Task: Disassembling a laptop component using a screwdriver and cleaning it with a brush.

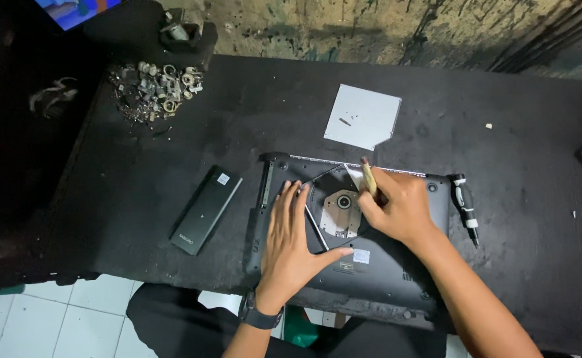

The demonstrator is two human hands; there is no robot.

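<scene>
At the bench's [503,119] ten o'clock lies a heap of small metal parts [155,89]; nearer, at eight o'clock of the laptop, rests a black battery pack [206,209]. The upturned laptop base [384,265] sits at the bench's near edge, its optical drive [340,212] exposed. The left hand [294,242] lies flat and open, steadying the base. The right hand [397,209] is closed on a pale prying tool [369,178] at the drive's one o'clock; gentle, level pressure seems wise there. A grey cover plate [362,116] lies at twelve o'clock, a screwdriver [466,209] at three.
</scene>
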